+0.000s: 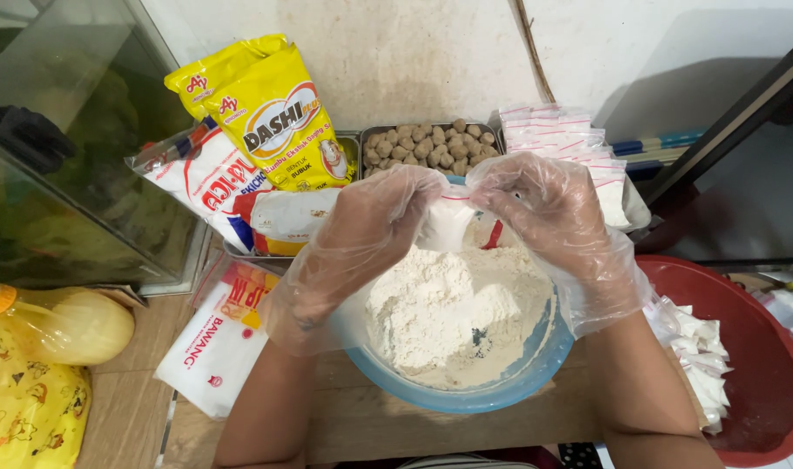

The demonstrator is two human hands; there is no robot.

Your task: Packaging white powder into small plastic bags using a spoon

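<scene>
Both hands wear clear plastic gloves and meet over a light blue bowl (501,395) heaped with white flour (449,308). My left hand (362,230) and my right hand (553,213) pinch the top of a small clear bag (447,224) with a red seal line; it holds white powder and hangs just above the flour. A red spoon handle (494,234) pokes out of the flour behind the bag.
Behind the bowl stand a metal tray of brown balls (427,143), yellow seasoning packets (270,113), white-and-red packets (210,187) and a stack of small clear bags (579,143). A red basin (761,347) with filled small bags sits right. An oil bottle (58,326) lies left.
</scene>
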